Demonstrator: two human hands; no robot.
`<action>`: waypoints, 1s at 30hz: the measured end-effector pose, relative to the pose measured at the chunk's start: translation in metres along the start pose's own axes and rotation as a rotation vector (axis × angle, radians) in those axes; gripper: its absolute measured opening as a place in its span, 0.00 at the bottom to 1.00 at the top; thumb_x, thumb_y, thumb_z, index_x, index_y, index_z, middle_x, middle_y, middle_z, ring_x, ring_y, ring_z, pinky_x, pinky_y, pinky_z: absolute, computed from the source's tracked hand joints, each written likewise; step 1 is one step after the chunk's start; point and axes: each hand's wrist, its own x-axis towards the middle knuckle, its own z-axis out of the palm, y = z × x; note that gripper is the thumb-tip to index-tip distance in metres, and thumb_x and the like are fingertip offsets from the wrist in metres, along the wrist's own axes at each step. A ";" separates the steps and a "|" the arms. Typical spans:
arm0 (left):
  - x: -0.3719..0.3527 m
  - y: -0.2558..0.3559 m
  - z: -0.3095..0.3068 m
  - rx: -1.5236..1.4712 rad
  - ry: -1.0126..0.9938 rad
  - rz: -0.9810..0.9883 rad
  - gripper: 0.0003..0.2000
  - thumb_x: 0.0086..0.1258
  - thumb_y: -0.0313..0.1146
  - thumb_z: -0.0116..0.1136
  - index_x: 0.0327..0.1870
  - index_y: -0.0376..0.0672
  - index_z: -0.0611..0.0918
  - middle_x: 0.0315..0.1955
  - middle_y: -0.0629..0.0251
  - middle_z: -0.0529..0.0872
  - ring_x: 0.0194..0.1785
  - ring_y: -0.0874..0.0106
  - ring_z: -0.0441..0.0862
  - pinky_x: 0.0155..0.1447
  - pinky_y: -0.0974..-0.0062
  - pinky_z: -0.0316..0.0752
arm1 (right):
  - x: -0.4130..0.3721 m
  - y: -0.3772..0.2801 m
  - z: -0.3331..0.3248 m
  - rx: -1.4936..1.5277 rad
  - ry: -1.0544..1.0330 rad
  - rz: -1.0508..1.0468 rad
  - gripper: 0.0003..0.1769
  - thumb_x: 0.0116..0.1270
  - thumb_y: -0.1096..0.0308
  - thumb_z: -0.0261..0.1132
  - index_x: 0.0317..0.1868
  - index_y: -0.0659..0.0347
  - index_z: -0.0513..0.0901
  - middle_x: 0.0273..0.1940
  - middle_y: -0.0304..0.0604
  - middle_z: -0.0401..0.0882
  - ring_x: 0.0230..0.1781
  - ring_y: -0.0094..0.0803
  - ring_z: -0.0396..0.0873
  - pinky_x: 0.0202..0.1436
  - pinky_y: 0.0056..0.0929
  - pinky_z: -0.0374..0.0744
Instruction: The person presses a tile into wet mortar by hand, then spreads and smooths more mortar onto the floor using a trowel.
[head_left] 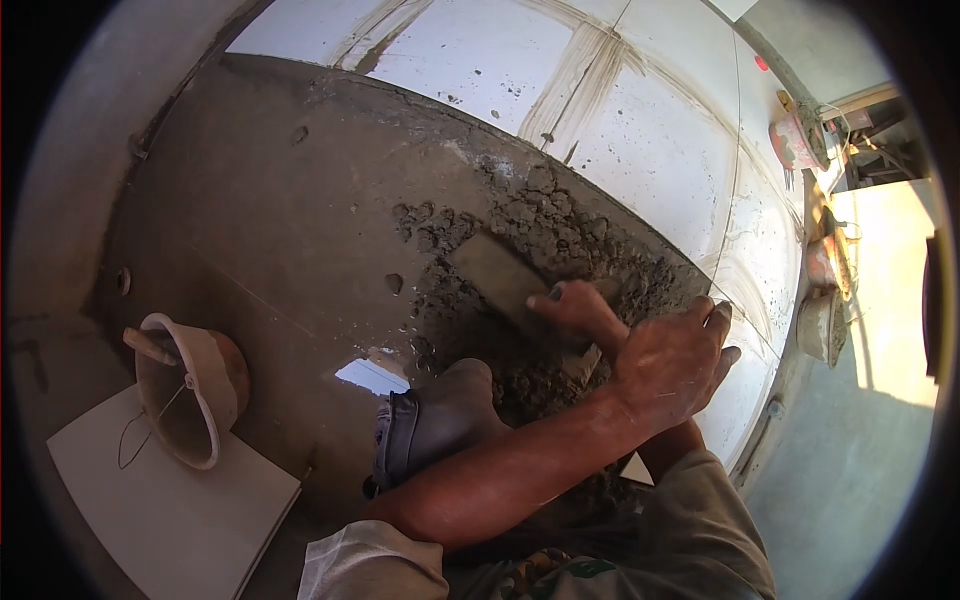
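Note:
My left arm crosses over my right. My left hand [668, 368] is at the near edge of the white tiles [655, 135]; two fingertips are pressed together where a thin dark line meets them, and what they hold is too small to name. Just left of it, my right hand [582, 312] is closed round the handle of a trowel [498, 278]. The trowel's flat blade, slightly blurred, lies over the rough, lumpy grey mortar [555, 215]. My knee [450, 405] is below the blade.
A bucket [225, 380] with a handle sticking out stands on stacked tiles [170, 510] at lower left. Smooth grey floor [260, 200] spreads to the left. Mortar-stained buckets [790, 140] and a container [818, 325] line the right side, beside a sunlit board [885, 290].

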 end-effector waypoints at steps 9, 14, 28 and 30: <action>0.008 0.002 0.007 -0.074 0.048 0.053 0.20 0.70 0.40 0.58 0.55 0.32 0.77 0.46 0.52 0.81 0.42 0.56 0.84 0.43 0.63 0.80 | -0.003 -0.006 -0.017 0.389 0.239 0.154 0.37 0.62 0.38 0.65 0.31 0.75 0.79 0.23 0.54 0.79 0.27 0.45 0.83 0.36 0.45 0.79; 0.014 0.000 0.004 -0.096 0.116 0.077 0.20 0.70 0.39 0.59 0.54 0.32 0.77 0.43 0.52 0.81 0.41 0.56 0.84 0.43 0.63 0.81 | 0.040 -0.030 -0.047 0.501 0.190 0.218 0.33 0.65 0.41 0.63 0.26 0.71 0.77 0.17 0.46 0.75 0.16 0.37 0.78 0.26 0.43 0.76; 0.017 -0.010 0.002 -0.086 0.154 0.090 0.20 0.69 0.39 0.61 0.55 0.34 0.78 0.43 0.54 0.82 0.40 0.55 0.85 0.46 0.65 0.82 | -0.023 -0.030 -0.003 1.033 0.190 0.396 0.25 0.69 0.44 0.62 0.32 0.61 0.75 0.21 0.36 0.70 0.14 0.27 0.69 0.18 0.31 0.69; 0.017 -0.010 0.004 -0.078 0.150 0.095 0.20 0.69 0.39 0.61 0.55 0.34 0.78 0.43 0.54 0.82 0.40 0.56 0.85 0.46 0.65 0.82 | 0.006 -0.049 -0.004 1.090 0.164 0.314 0.25 0.69 0.44 0.62 0.33 0.62 0.75 0.21 0.36 0.70 0.14 0.26 0.69 0.19 0.31 0.69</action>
